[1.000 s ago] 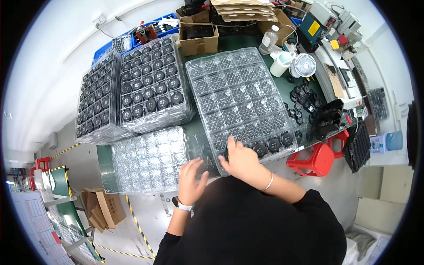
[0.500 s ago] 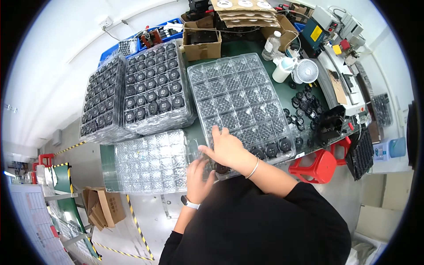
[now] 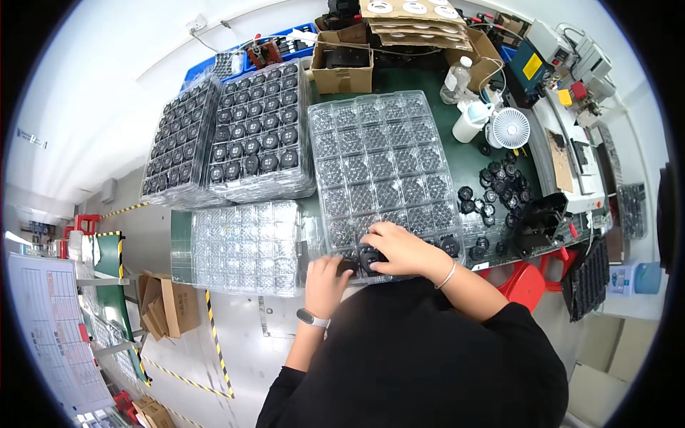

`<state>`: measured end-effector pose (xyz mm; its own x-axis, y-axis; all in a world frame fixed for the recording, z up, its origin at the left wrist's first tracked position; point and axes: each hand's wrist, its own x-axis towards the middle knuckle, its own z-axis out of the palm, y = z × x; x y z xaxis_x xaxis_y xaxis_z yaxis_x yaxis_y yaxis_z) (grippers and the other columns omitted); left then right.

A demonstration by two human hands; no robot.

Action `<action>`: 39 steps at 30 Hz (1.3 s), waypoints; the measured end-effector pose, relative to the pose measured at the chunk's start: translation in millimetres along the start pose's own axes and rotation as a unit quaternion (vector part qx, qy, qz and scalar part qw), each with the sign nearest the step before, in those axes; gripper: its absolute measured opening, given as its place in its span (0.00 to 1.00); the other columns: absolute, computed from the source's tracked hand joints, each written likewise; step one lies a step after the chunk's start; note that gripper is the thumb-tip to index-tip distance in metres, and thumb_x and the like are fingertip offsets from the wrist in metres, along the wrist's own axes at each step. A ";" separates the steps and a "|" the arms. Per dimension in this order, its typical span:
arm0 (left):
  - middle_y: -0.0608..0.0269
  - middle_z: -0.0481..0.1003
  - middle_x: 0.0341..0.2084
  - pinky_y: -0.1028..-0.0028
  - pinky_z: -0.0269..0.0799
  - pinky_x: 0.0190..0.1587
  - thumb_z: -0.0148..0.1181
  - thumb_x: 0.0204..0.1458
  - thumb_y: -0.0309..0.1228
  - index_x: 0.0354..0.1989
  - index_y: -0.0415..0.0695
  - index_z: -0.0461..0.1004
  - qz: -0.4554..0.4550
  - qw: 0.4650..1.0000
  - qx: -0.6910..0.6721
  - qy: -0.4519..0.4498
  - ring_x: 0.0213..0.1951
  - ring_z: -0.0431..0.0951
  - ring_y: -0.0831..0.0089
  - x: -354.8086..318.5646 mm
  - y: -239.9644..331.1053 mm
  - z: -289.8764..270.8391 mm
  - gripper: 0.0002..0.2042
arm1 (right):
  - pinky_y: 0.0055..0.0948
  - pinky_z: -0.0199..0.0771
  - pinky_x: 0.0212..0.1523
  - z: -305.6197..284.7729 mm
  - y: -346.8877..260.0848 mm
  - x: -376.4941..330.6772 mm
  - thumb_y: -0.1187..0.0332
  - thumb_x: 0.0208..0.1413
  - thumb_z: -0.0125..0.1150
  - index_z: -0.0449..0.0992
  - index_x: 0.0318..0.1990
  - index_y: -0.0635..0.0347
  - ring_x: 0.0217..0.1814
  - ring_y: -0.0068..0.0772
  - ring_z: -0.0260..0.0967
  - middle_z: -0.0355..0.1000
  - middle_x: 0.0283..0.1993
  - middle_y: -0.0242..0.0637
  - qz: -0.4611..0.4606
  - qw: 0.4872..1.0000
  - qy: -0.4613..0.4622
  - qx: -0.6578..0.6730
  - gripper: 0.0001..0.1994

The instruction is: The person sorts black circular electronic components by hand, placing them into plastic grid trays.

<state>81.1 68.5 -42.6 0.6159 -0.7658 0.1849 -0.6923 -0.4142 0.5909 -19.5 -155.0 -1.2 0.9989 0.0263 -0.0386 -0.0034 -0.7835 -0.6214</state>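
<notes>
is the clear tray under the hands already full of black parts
No, the clear tray has black round parts only along its near edge by the right hand; the other pockets look empty.

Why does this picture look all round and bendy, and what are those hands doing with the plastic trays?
The picture comes from a camera worn on a person's head, looking down. Its wide lens bends straight edges, so everything looks round. The two hands are the person's own. The left hand and the right hand both rest at the near edge of a big clear plastic tray with many little pockets, mostly empty. The fingers touch small black round parts in its near row. Whether a hand really grips one is hard to tell. More loose black parts lie on the green table, and full trays sit on the left.
</notes>
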 end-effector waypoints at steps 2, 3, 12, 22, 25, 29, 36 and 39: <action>0.52 0.73 0.41 0.59 0.67 0.50 0.71 0.45 0.28 0.50 0.37 0.74 0.049 0.998 0.031 -0.006 0.45 0.71 0.51 0.8 1.9 -0.1 0.22 | 0.42 0.68 0.61 5.6 5.5 -12.7 0.65 0.48 0.68 0.73 0.54 0.65 0.60 0.51 0.65 0.68 0.54 0.49 -0.037 0.998 0.013 -0.040 0.25; 0.52 0.73 0.41 0.59 0.67 0.50 0.71 0.45 0.28 0.50 0.37 0.74 0.046 0.998 0.034 -0.004 0.45 0.71 0.51 2.9 2.3 0.4 0.22 | 0.41 0.67 0.63 9.2 7.7 -16.6 0.67 0.46 0.68 0.74 0.53 0.65 0.61 0.51 0.65 0.69 0.55 0.49 -0.069 0.994 0.030 -0.083 0.25; 0.50 0.71 0.50 0.57 0.65 0.58 0.65 0.47 0.26 0.51 0.40 0.75 0.059 0.995 0.060 -0.045 0.52 0.68 0.49 0.0 16.6 4.8 0.20 | 0.36 0.73 0.57 23.0 17.1 -24.1 0.73 0.52 0.55 0.72 0.54 0.70 0.56 0.46 0.69 0.71 0.51 0.45 -0.129 0.968 0.100 -0.189 0.20; 0.48 0.69 0.53 0.55 0.64 0.59 0.65 0.47 0.25 0.50 0.41 0.75 0.049 0.997 0.064 -0.002 0.55 0.66 0.46 -8.9 27.8 9.5 0.19 | 0.35 0.72 0.57 45.1 32.7 39.7 0.84 0.61 0.44 0.69 0.52 0.65 0.54 0.45 0.70 0.62 0.54 0.47 -0.014 0.925 0.292 0.242 0.14; 0.48 0.69 0.53 0.54 0.63 0.59 0.65 0.47 0.26 0.50 0.41 0.75 0.040 0.997 0.065 -0.002 0.55 0.66 0.45 -9.3 32.5 7.0 0.19 | 0.41 0.66 0.64 58.3 35.2 40.5 0.84 0.60 0.44 0.69 0.52 0.64 0.67 0.53 0.62 0.61 0.59 0.53 -0.015 0.939 0.297 0.171 0.15; 0.49 0.69 0.54 0.54 0.61 0.60 0.65 0.47 0.27 0.52 0.42 0.75 0.036 0.998 0.046 0.008 0.57 0.65 0.46 -5.8 39.2 11.6 0.20 | 0.47 0.61 0.69 31.8 45.8 22.1 0.84 0.56 0.48 0.72 0.50 0.64 0.70 0.64 0.57 0.56 0.67 0.62 0.035 0.958 0.277 0.072 0.15; 0.56 0.64 0.66 0.44 0.51 0.66 0.59 0.57 0.36 0.63 0.47 0.68 0.090 0.982 0.162 -0.048 0.67 0.61 0.52 41.6 55.8 48.9 0.24 | 0.40 0.71 0.54 -57.4 82.7 -86.4 0.80 0.57 0.53 0.75 0.45 0.63 0.54 0.55 0.70 0.69 0.53 0.52 0.122 0.903 0.404 0.076 0.10; 0.56 0.63 0.67 0.44 0.46 0.68 0.55 0.61 0.38 0.66 0.46 0.65 0.059 0.970 0.222 -0.086 0.68 0.61 0.56 44.6 52.4 60.4 0.25 | 0.41 0.72 0.50 -65.4 162.4 -175.9 0.80 0.56 0.52 0.75 0.44 0.64 0.48 0.53 0.72 0.73 0.44 0.51 0.237 0.837 0.491 -0.038 0.10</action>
<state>49.6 -17.1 -50.8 0.4770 -0.8758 0.0742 -0.8713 -0.4601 0.1710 -192.7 -327.5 -44.1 0.4426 -0.7923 0.4199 -0.4444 -0.6005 -0.6647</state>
